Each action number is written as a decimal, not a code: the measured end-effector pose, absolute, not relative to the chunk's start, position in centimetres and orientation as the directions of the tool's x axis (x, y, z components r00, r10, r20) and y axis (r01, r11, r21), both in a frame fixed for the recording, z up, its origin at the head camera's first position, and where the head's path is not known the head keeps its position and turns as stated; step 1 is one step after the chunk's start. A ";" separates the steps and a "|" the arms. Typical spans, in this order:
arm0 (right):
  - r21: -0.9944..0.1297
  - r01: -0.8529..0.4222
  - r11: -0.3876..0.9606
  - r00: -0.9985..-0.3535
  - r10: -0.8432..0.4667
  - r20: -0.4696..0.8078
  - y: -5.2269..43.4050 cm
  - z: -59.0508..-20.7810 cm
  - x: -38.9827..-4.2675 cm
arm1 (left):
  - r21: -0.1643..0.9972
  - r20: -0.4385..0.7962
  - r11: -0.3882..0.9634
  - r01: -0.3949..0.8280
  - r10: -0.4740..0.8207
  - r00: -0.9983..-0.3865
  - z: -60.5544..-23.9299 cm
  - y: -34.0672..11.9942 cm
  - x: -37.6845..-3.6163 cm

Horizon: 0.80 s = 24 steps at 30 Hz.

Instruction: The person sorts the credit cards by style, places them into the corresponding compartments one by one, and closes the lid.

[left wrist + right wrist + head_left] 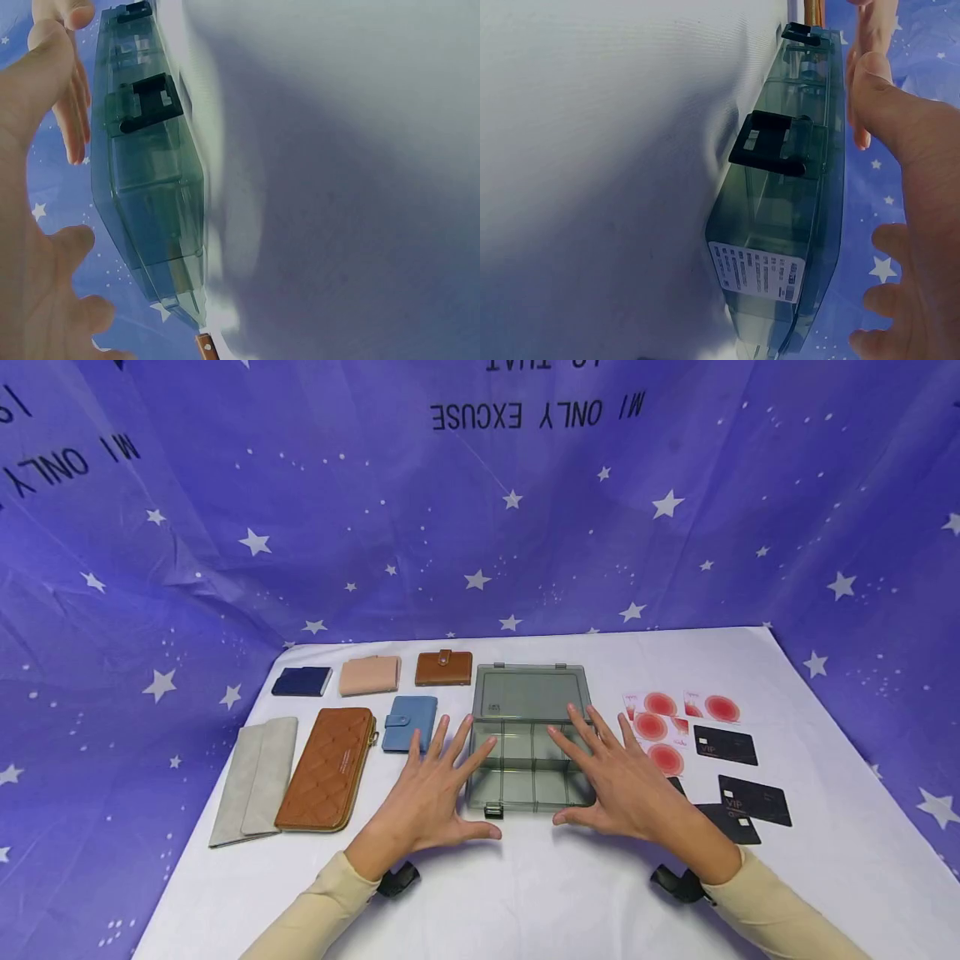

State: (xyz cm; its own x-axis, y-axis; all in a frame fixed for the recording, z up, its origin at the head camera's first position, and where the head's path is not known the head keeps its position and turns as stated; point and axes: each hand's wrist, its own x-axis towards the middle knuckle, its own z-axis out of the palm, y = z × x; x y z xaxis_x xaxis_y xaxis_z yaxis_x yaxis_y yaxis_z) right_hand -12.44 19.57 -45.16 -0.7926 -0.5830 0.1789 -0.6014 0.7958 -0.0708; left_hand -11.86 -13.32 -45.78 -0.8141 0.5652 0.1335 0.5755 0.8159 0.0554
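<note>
My left hand (438,793) hovers over the near left corner of a clear grey-green plastic organizer box (517,781), its fingers spread. On the other side, my right hand (618,781) is spread the same way over the near right corner. Neither hand holds anything. The box's lid (532,693) is tipped back toward the far side, and dividers split the base into several compartments. Both wrist views show the box's front wall from low down, with a black latch (154,103) standing out from it. A white printed label (757,270) is stuck on the box's front.
Left of the box lie a grey wallet (258,777), a quilted brown zip wallet (327,768), a blue one (410,723), a navy one (300,681), a pink one (370,675) and a small brown one (444,668). On the right are red-patterned cards (660,703) and black VIP cards (725,745).
</note>
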 end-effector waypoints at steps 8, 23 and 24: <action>-0.071 -0.599 0.798 -0.797 -0.584 0.155 20.2 -44.7 -12.4 | 0.056 0.143 0.810 0.584 0.573 -0.807 -45.4 -13.4 -11.7; -0.192 -0.534 0.823 -0.835 -0.479 0.270 30.7 -43.4 -16.3 | 0.256 0.203 0.703 0.664 0.632 -0.748 -44.8 -16.0 -12.6; -0.194 -0.516 0.834 -0.849 -0.468 0.246 31.6 -43.5 -16.7 | 0.262 0.221 0.688 0.677 0.640 -0.736 -44.8 -16.2 -12.7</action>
